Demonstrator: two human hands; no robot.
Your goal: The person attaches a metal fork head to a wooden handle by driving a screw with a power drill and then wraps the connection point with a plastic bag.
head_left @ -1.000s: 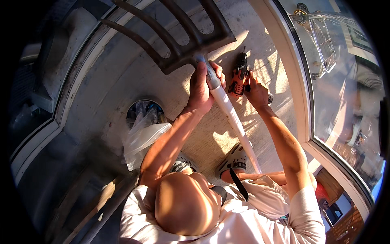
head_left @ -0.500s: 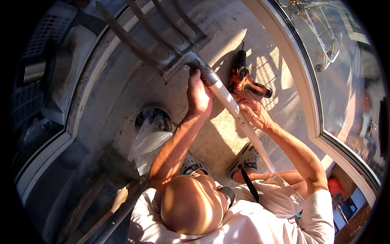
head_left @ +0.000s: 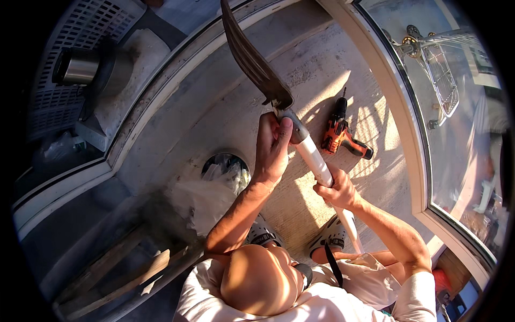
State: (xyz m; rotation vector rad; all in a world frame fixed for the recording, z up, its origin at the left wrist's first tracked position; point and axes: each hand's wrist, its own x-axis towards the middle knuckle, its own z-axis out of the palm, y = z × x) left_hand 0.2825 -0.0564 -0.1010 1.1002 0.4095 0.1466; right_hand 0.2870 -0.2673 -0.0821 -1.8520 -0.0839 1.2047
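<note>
A garden fork [head_left: 315, 160] with dark metal tines and a whitish shaft slants across the middle. Its tined head points up and away, seen nearly edge-on, so the tines overlap. My left hand [head_left: 272, 154] is closed around the metal socket just below the head, thumb lying along it. Farther down, my right hand [head_left: 341, 188] wraps round the white shaft. The shaft's lower end runs down toward my right leg. To the right of the fork, an orange and black cordless drill [head_left: 337, 131] with a bit fitted lies on the concrete floor, touched by neither hand.
A round container [head_left: 242, 161] holding plastic bags stands left of my feet. Lengths of wood [head_left: 153, 268] lie at lower left. A pale door frame [head_left: 413, 134] with glass borders the right. Beyond the left frame stands a shiny metal cylinder [head_left: 78, 67] near a grey crate.
The fork has rolled about its shaft, turning the tines from broad-on to nearly edge-on. My right hand has gone from loosely touching the shaft to gripping it lower down. The view has shifted slightly.
</note>
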